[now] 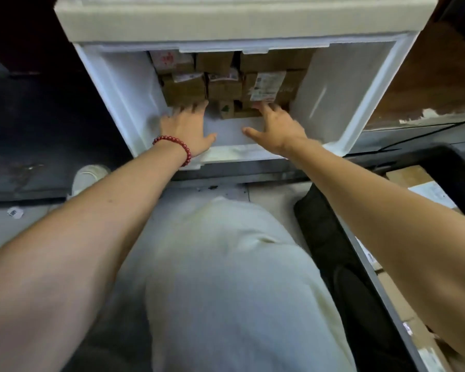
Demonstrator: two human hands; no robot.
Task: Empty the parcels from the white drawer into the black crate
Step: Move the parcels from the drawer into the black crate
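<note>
The drawer [124, 84] is white. The parcels [185, 88] are brown with white labels [269, 84]. One small parcel [226, 110] has a green mark. The bead bracelet [176, 147] is dark red. The crate [451, 167] is black. The trousers [226, 277] are pale grey, the shoe [87, 178] white.

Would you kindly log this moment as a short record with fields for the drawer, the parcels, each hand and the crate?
drawer: white drawer pulled out, near floor bare
parcels: brown parcels stacked at its back, several labelled
left hand: left hand with fingers spread, touching the leftmost parcels; red bracelet on the wrist
right hand: right hand with fingertips at the white-labelled parcel
crate: black crate at right, boxes inside
</note>
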